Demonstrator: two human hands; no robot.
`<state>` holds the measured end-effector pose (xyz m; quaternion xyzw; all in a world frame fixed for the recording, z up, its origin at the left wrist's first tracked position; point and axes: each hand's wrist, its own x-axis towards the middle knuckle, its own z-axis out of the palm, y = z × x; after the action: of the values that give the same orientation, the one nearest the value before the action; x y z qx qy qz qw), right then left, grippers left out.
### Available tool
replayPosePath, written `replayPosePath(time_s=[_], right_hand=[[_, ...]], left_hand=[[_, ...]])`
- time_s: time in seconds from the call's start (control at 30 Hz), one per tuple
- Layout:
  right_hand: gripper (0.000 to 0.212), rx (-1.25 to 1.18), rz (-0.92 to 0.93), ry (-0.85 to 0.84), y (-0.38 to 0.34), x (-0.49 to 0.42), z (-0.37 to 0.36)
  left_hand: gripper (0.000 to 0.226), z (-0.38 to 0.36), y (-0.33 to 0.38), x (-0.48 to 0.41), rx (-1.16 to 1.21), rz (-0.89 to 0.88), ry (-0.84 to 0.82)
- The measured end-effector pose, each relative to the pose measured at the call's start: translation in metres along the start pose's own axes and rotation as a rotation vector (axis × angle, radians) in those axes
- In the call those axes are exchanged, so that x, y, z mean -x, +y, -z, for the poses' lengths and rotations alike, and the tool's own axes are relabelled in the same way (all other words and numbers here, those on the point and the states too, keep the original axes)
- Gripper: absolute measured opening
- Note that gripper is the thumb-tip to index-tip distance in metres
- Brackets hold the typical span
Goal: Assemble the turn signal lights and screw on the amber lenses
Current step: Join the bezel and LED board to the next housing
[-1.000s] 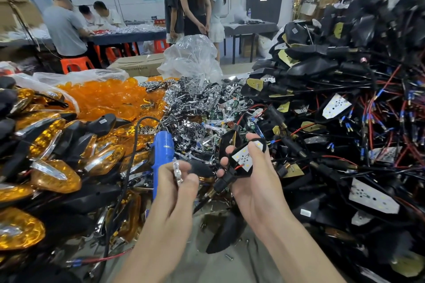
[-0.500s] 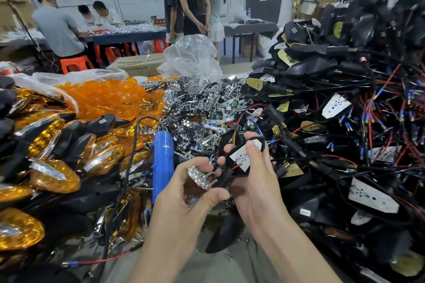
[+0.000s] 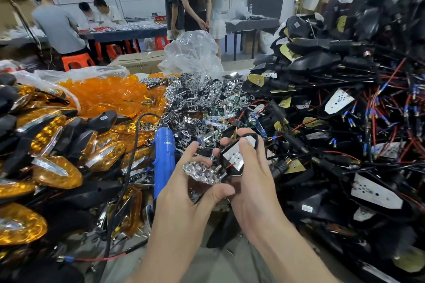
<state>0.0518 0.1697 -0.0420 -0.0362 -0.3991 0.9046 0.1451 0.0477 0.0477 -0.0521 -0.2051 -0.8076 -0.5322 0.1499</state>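
- Turn signal housing [image 3: 233, 170], frame centre: right hand [image 3: 253, 186] grips it, LED board [image 3: 235, 156] facing up.
- Chrome reflector [image 3: 202, 171]: left hand [image 3: 184, 200] pinches it, just beside housing.

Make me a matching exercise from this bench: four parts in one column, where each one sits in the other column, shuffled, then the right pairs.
Things
1. chrome reflector
2. black housing with a white LED board
3. blue screwdriver
4. loose amber lenses

Places
A. heaped at the far left, in no hand
B. pinched in the left hand
C. lying among the parts, just left of both hands
D. held in the right hand

Pairs: 1-B, 2-D, 3-C, 4-A
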Motion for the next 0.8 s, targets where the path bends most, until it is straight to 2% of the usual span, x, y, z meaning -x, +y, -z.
replayPosePath(time_s=[0.17, 0.37, 0.57, 0.8], right_hand=[[0.018, 0.092, 0.069, -0.028, 0.0025, 0.0017, -0.0025], [0.013, 0.182, 0.122, -0.089, 0.0034, 0.0040, -0.0037], [0.014, 0.160, 0.120, -0.115, 0.0026, 0.0060, -0.0047], [0.013, 0.180, 0.108, -0.123, 0.0015, 0.0081, -0.0053]], left_hand=[[0.082, 0.0012, 0.0007, -0.0007, -0.163, -0.082, -0.045], [0.076, 0.0020, 0.0030, -0.0008, -0.202, -0.142, -0.065], [0.079, -0.0011, 0.0024, 0.0010, -0.169, -0.142, -0.041], [0.076, -0.0023, 0.0021, -0.0014, -0.248, -0.215, -0.015]])
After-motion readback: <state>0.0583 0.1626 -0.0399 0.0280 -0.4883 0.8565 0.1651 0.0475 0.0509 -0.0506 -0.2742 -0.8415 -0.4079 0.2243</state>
